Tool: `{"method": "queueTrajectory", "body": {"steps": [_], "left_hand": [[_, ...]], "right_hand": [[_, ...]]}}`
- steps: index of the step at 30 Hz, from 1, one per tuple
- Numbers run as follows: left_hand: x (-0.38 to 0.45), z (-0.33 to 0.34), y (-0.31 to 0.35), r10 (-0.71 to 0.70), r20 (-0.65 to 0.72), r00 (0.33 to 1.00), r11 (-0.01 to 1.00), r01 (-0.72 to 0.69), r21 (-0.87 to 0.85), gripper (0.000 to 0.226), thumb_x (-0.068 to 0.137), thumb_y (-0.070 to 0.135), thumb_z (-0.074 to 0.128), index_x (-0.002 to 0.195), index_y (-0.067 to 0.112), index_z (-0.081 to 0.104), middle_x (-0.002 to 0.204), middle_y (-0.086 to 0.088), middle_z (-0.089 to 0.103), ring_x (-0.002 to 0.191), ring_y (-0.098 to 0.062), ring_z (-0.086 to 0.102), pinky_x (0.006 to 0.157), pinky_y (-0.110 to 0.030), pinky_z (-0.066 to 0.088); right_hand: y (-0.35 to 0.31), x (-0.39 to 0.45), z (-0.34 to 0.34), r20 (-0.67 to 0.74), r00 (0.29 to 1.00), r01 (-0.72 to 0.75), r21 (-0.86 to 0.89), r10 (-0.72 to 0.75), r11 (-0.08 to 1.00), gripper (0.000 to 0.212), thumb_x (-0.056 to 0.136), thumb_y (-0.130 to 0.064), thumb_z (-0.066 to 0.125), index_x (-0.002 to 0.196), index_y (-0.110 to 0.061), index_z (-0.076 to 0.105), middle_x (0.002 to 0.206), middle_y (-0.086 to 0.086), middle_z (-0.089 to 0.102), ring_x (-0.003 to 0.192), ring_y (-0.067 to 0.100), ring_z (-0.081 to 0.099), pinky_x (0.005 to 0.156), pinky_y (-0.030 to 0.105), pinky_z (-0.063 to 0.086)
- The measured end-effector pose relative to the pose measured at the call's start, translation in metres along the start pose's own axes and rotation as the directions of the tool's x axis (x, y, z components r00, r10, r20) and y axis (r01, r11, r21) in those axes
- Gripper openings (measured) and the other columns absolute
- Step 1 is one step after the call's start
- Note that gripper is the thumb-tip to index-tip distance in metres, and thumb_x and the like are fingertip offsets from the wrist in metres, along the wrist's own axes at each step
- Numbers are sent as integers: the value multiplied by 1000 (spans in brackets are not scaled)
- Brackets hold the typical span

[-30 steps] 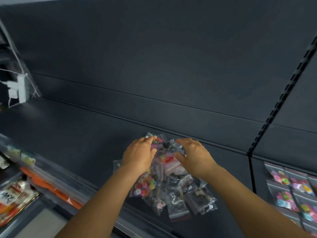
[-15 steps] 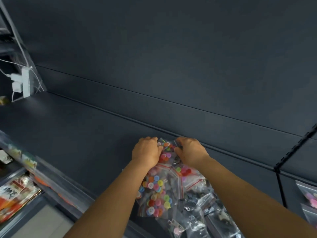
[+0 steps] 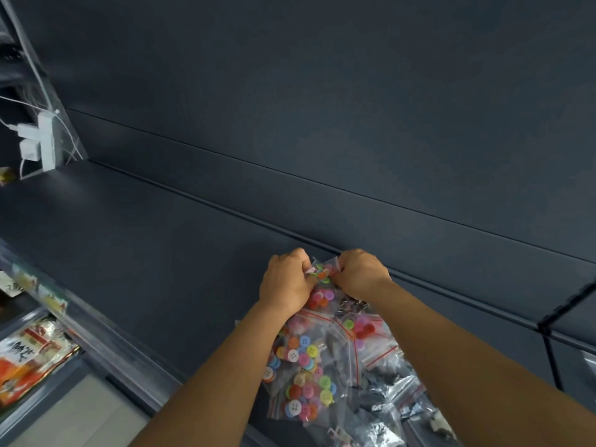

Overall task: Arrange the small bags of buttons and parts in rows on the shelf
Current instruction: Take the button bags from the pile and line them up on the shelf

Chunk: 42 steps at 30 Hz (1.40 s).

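A loose pile of small clear zip bags lies on the dark shelf, some filled with coloured buttons, others with dark metal parts. At the pile's far end, close to the shelf's back edge, both my hands meet on one small bag of buttons. My left hand grips its left side with curled fingers. My right hand pinches its right side. Most of that bag is hidden between the two hands.
A dark back wall panel rises behind the shelf. A white power strip with plugs and cables stands at the far left. Below the shelf's front rail, red and white packets lie on a lower level. A black slotted upright is at right.
The view has shifted left, so the rows of button bags at the far right have left the frame. Both hands have closed tighter on the bag at the pile's far end.
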<state>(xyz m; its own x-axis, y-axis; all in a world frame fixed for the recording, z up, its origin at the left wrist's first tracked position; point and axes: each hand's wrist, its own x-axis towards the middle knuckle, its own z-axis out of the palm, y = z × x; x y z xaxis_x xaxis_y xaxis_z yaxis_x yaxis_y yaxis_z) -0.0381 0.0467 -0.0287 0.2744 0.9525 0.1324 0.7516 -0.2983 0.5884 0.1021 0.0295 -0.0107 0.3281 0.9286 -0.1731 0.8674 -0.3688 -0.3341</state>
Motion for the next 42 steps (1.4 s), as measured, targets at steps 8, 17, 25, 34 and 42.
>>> {"method": "queueTrajectory", "body": {"steps": [8,17,25,34,42], "left_hand": [[0,-19,23,49,-7,999,927,-48,-371,10,81,16,70,85,24,64,79,11,64,71,-4,60,61,-16,47],[-25,-15,95,175,198,964,801,-22,-598,9,88,18,61,89,20,69,72,-5,68,62,-7,53,60,-24,43],[-61,20,172,213,173,962,829,-84,-553,17,75,28,66,85,14,62,75,-8,70,74,-28,68,74,-48,56],[-136,72,277,222,257,941,685,37,-728,12,89,15,62,95,8,69,90,-8,73,74,-15,66,77,-35,57],[-210,129,362,245,282,928,768,-8,-640,14,90,24,61,95,14,69,84,2,68,67,-10,59,67,-26,54]], "right_hand": [[14,-26,-30,-195,981,132,567,-23,813,4,81,-14,65,79,-15,62,68,-6,61,63,10,55,54,18,41],[65,-77,-70,-228,965,137,860,130,492,17,91,-8,55,75,-13,58,66,1,63,62,14,59,69,31,55],[134,-141,-99,-167,981,106,883,96,457,14,85,-16,68,94,-6,62,80,3,69,65,10,66,65,23,58],[250,-219,-133,-138,961,12,887,240,462,20,79,-8,73,97,-11,66,97,6,71,82,21,70,73,29,59],[359,-292,-150,-187,904,-32,867,384,496,23,93,-19,54,78,-13,70,67,-1,64,64,14,55,74,34,52]]}}
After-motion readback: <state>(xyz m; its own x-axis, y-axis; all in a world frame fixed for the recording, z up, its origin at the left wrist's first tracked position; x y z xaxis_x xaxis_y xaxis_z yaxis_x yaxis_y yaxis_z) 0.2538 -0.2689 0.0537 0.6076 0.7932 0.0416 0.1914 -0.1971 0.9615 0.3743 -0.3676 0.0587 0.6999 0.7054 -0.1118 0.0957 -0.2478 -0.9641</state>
